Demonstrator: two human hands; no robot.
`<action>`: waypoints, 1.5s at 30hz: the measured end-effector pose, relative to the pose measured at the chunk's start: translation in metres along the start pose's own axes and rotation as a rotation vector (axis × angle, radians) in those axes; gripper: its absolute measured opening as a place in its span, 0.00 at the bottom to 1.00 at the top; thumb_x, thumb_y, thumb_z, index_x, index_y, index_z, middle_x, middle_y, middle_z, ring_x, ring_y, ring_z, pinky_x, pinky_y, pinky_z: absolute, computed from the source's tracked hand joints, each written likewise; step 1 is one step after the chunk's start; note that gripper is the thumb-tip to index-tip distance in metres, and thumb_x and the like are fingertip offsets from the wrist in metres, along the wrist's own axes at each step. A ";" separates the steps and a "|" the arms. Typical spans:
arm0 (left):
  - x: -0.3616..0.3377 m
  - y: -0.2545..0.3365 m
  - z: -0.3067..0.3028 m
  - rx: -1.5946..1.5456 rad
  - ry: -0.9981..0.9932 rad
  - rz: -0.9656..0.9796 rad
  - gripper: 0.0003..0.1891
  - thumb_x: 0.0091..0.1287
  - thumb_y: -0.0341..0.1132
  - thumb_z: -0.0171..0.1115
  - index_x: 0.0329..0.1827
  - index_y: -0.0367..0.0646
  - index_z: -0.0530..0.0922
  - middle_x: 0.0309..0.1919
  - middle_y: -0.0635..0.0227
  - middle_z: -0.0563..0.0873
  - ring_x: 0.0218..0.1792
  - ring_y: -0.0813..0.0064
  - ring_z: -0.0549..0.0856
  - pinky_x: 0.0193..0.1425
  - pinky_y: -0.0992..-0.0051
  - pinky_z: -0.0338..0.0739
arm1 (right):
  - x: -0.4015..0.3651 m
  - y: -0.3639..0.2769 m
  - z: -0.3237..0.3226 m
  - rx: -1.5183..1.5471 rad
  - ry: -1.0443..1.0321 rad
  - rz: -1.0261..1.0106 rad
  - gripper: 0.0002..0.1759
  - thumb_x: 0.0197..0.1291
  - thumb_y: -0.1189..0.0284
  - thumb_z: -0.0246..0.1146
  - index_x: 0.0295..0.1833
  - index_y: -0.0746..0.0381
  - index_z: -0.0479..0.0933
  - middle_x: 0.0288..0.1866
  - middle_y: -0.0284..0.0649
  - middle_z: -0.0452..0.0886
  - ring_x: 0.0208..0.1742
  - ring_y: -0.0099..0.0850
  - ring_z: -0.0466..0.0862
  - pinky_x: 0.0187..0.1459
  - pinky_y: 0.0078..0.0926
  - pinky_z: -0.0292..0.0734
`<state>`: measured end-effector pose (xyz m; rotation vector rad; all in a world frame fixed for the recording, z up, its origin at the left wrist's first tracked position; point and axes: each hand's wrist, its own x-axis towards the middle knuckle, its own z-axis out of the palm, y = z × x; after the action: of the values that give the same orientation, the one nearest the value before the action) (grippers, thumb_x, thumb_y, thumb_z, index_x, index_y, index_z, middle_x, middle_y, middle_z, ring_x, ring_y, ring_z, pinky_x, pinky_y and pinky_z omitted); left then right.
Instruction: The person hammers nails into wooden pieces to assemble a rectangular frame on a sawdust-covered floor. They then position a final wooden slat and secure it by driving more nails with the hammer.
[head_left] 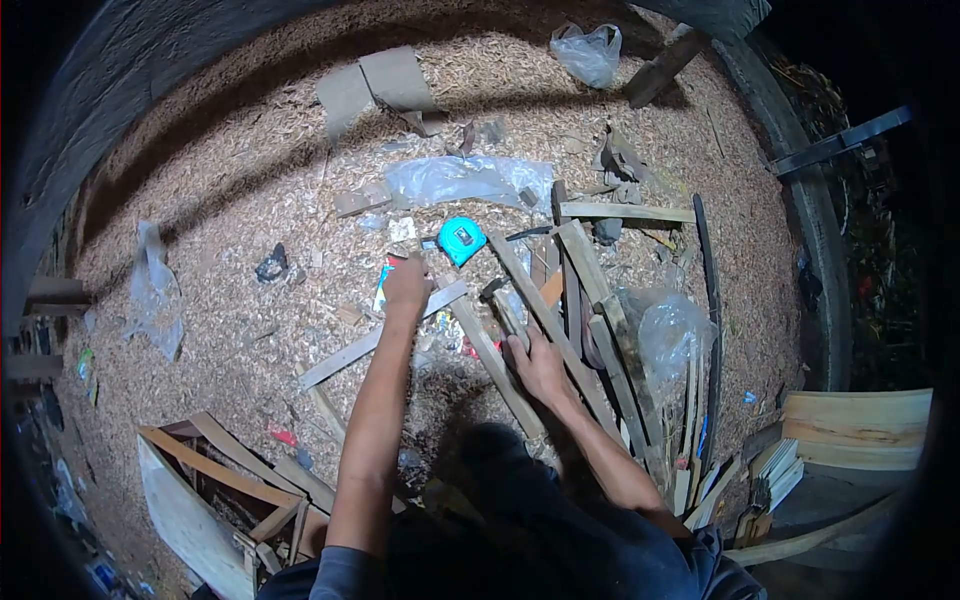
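My right hand is wrapped round the wooden handle of a hammer, whose dark head points away from me, to the upper left. My left hand is closed beside a small red, white and blue packet; what its fingers hold, if anything, is hidden. Just below that hand, a pale wooden strip lies slantwise and meets the end of a longer strip. A turquoise tape measure rests on the shavings, to the upper right of my left hand.
Several wooden slats lie to the right, near a clear plastic bag. Offcuts are heaped at lower left and more boards lie at lower right. Plastic sheeting and cardboard lie farther off on the shavings-covered ground.
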<state>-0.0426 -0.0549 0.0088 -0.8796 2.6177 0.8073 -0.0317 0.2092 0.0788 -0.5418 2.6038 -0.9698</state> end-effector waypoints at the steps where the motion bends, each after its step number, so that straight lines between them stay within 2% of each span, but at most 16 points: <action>1: -0.001 0.000 0.000 -0.039 0.046 0.072 0.09 0.58 0.39 0.70 0.35 0.43 0.83 0.35 0.55 0.88 0.40 0.53 0.87 0.45 0.57 0.80 | 0.000 -0.001 -0.001 0.000 0.001 -0.001 0.22 0.69 0.61 0.57 0.57 0.69 0.74 0.35 0.66 0.81 0.40 0.64 0.81 0.44 0.54 0.75; 5: 0.002 -0.011 0.017 -0.035 0.264 0.352 0.04 0.59 0.31 0.66 0.34 0.42 0.81 0.30 0.58 0.86 0.37 0.54 0.86 0.41 0.59 0.79 | -0.002 -0.005 -0.005 -0.010 -0.093 0.110 0.23 0.69 0.61 0.57 0.57 0.70 0.74 0.36 0.66 0.81 0.41 0.64 0.81 0.45 0.54 0.75; 8: -0.002 -0.007 0.003 -0.117 0.104 0.299 0.05 0.57 0.29 0.63 0.36 0.41 0.82 0.35 0.57 0.87 0.38 0.55 0.87 0.42 0.60 0.80 | -0.004 0.001 -0.003 -0.005 -0.082 0.106 0.23 0.69 0.60 0.57 0.57 0.70 0.74 0.36 0.66 0.81 0.41 0.64 0.81 0.44 0.54 0.75; 12: 0.003 -0.023 -0.001 -0.145 0.131 0.339 0.05 0.59 0.29 0.63 0.36 0.39 0.82 0.32 0.58 0.88 0.36 0.58 0.88 0.41 0.61 0.79 | -0.001 0.002 -0.002 0.108 -0.010 0.047 0.22 0.68 0.60 0.59 0.53 0.70 0.75 0.33 0.63 0.81 0.38 0.61 0.82 0.41 0.51 0.76; 14: -0.005 -0.028 -0.014 -0.402 0.119 0.252 0.05 0.60 0.29 0.63 0.37 0.38 0.82 0.31 0.57 0.88 0.34 0.59 0.88 0.40 0.63 0.80 | 0.011 0.005 0.008 0.097 0.009 0.030 0.22 0.67 0.60 0.60 0.51 0.70 0.75 0.31 0.61 0.81 0.36 0.59 0.83 0.40 0.50 0.76; 16: -0.018 -0.031 -0.019 -0.360 0.195 0.259 0.06 0.62 0.30 0.63 0.39 0.38 0.83 0.32 0.56 0.88 0.33 0.60 0.88 0.39 0.65 0.80 | 0.027 -0.003 0.016 0.090 0.025 0.010 0.21 0.66 0.60 0.61 0.49 0.69 0.75 0.30 0.58 0.82 0.34 0.57 0.83 0.38 0.48 0.76; 18: -0.025 -0.037 -0.014 -0.605 0.339 0.283 0.07 0.61 0.29 0.63 0.39 0.38 0.85 0.31 0.54 0.89 0.33 0.60 0.88 0.40 0.67 0.80 | 0.046 -0.019 0.023 0.093 0.045 0.015 0.18 0.64 0.62 0.63 0.44 0.68 0.74 0.28 0.54 0.82 0.31 0.54 0.83 0.36 0.45 0.76; 20: -0.041 -0.029 -0.019 -0.662 0.272 0.112 0.08 0.60 0.32 0.67 0.36 0.37 0.86 0.30 0.54 0.89 0.30 0.64 0.88 0.38 0.69 0.80 | 0.063 -0.020 0.038 0.177 0.013 0.017 0.18 0.63 0.63 0.65 0.44 0.68 0.73 0.30 0.53 0.81 0.33 0.53 0.83 0.37 0.47 0.76; 22: -0.056 -0.024 -0.013 -0.637 0.431 0.160 0.08 0.59 0.33 0.69 0.36 0.37 0.86 0.27 0.57 0.88 0.29 0.69 0.88 0.36 0.70 0.80 | 0.072 -0.016 0.052 0.075 -0.010 -0.037 0.21 0.61 0.62 0.67 0.44 0.69 0.70 0.35 0.56 0.81 0.37 0.54 0.83 0.39 0.49 0.75; 23: -0.064 -0.021 -0.011 -0.743 0.359 0.095 0.08 0.60 0.30 0.68 0.39 0.36 0.84 0.31 0.62 0.89 0.31 0.77 0.88 0.35 0.76 0.80 | 0.071 -0.016 0.057 0.006 -0.006 -0.042 0.24 0.60 0.60 0.69 0.43 0.70 0.68 0.40 0.59 0.79 0.41 0.56 0.82 0.41 0.51 0.74; 24: -0.067 -0.020 0.000 -0.891 0.401 0.116 0.07 0.59 0.27 0.67 0.39 0.34 0.83 0.37 0.60 0.89 0.31 0.78 0.87 0.35 0.77 0.80 | 0.067 -0.018 0.061 0.012 -0.008 -0.032 0.26 0.58 0.59 0.71 0.42 0.70 0.68 0.41 0.60 0.77 0.42 0.57 0.80 0.43 0.51 0.73; 26: -0.081 -0.015 0.007 -0.918 0.470 0.169 0.06 0.59 0.24 0.64 0.38 0.33 0.80 0.42 0.58 0.88 0.30 0.78 0.86 0.34 0.77 0.80 | 0.062 -0.011 0.072 -0.040 -0.018 -0.076 0.27 0.55 0.60 0.73 0.43 0.70 0.69 0.38 0.58 0.77 0.44 0.56 0.78 0.46 0.48 0.72; 32: -0.097 -0.009 0.019 -0.780 0.467 0.134 0.05 0.62 0.27 0.61 0.36 0.34 0.76 0.37 0.58 0.88 0.27 0.74 0.87 0.32 0.75 0.80 | 0.052 -0.014 0.072 -0.015 -0.031 -0.032 0.29 0.50 0.67 0.76 0.47 0.70 0.66 0.38 0.60 0.79 0.41 0.59 0.81 0.44 0.50 0.75; 37: -0.090 -0.013 0.016 -0.603 0.501 0.059 0.09 0.69 0.32 0.61 0.45 0.34 0.79 0.33 0.54 0.87 0.32 0.65 0.87 0.38 0.68 0.80 | 0.052 -0.012 0.072 0.005 -0.017 -0.026 0.30 0.50 0.66 0.76 0.49 0.70 0.66 0.40 0.60 0.82 0.43 0.60 0.82 0.44 0.50 0.76; 44: -0.077 0.001 0.023 -0.784 0.488 0.299 0.09 0.69 0.32 0.62 0.46 0.35 0.81 0.35 0.57 0.86 0.37 0.70 0.85 0.42 0.71 0.78 | 0.055 -0.008 0.072 0.016 -0.043 0.030 0.32 0.48 0.65 0.78 0.48 0.70 0.66 0.43 0.58 0.83 0.45 0.56 0.84 0.45 0.48 0.78; 45: -0.069 0.002 0.033 -0.934 0.414 0.209 0.09 0.70 0.32 0.62 0.46 0.34 0.80 0.37 0.59 0.86 0.39 0.74 0.84 0.45 0.74 0.78 | 0.056 -0.009 0.072 0.015 -0.044 0.029 0.32 0.48 0.65 0.78 0.48 0.70 0.66 0.43 0.58 0.83 0.45 0.56 0.84 0.45 0.48 0.78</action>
<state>0.0126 -0.0013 0.0110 -1.0594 2.6396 2.2061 -0.0491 0.1376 0.0243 -0.5149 2.5569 -0.9566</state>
